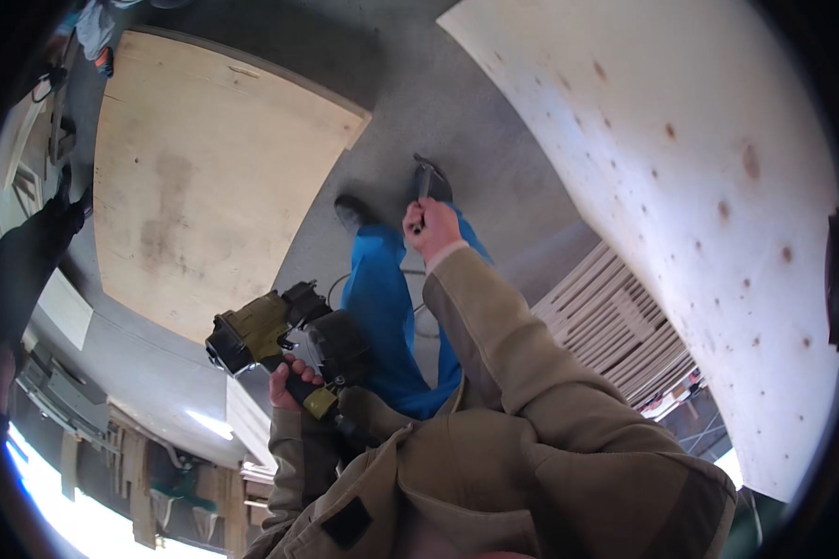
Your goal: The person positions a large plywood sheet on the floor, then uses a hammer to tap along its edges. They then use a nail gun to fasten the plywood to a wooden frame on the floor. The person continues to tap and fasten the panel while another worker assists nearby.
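Observation:
My left hand (292, 380) is closed around the handle of a yellow-and-black coil nail gun (256, 328), held low beside my left leg. A round dark magazine sits on its right side. In front of me, over my right shoe, my right hand (432, 226) is wrapped round the handle of a hammer (426, 177). The hammer's head points away from me, and its dark end blends with the shoe, so its exact shape is hard to tell.
A large plywood panel (214, 177) lies to the left. On the right rises a pale knotty sheet (680, 186), with stacked wooden slats (615, 321) beside it. A thin hose (423, 321) loops by my legs. Another person's dark-clothed leg (28, 265) shows at far left.

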Demonstrator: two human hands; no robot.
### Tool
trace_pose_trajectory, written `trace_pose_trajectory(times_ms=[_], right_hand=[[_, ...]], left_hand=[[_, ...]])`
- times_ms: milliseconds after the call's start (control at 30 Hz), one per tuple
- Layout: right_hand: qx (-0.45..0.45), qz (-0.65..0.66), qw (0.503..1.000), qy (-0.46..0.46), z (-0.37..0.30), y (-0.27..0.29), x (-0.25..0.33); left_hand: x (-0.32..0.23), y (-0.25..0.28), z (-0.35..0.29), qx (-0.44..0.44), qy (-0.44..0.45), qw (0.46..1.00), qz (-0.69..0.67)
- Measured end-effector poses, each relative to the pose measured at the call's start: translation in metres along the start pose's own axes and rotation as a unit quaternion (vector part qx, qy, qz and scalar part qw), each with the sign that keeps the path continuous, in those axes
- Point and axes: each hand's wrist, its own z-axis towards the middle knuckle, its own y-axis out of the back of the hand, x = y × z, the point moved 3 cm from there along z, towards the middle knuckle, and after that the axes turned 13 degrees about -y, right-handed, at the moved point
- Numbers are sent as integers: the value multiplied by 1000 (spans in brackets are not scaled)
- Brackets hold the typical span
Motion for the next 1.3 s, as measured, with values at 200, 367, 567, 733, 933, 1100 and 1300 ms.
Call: trace_pose_trajectory(times_ms=[200, 367, 567, 733, 933, 1100, 1300], right_hand=[[45, -9, 999, -20, 44, -9, -28], [38, 39, 997, 46, 61, -29, -31], [85, 42, 995, 20, 84, -47, -45], [64, 30, 996, 57, 76, -44, -43], [36, 77, 996, 38, 73, -49, -70], [1, 40, 996, 83, 73, -41, -64], [81, 15, 997, -2, 76, -35, -67]], left_hand=[[0, -14, -4, 7, 39, 999, 32], [0, -9, 0, 12, 25, 999, 25], [-4, 18, 0, -22, 16, 999, -25], [-7, 32, 0, -24, 21, 997, -74], [-8, 31, 4, -10, 31, 997, -69], [-9, 23, 5, -9, 24, 999, -31], [-9, 17, 6, -12, 28, 999, -31]])
